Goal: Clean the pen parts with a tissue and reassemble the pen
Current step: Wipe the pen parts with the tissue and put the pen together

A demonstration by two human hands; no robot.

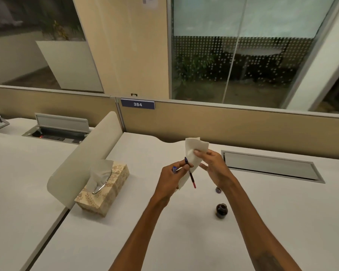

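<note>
My left hand (169,180) grips a thin pen part (191,176), dark at the top and reddish at its lower end, along with a blue piece (174,169) that sticks out between the fingers. My right hand (213,166) holds a white tissue (194,153) upright, right behind the pen part and touching it. The tissue's lower edge hangs down past my left hand. On the desk (164,231) below my right wrist lie a small blue cap (218,190) and an open dark ink bottle (221,210).
A patterned tissue box (104,194) with a tissue sticking out stands to the left, beside a rounded beige divider (86,159). A closed metal cable flap (270,166) sits in the desk at the right. A partition with the sign 384 (137,104) runs behind.
</note>
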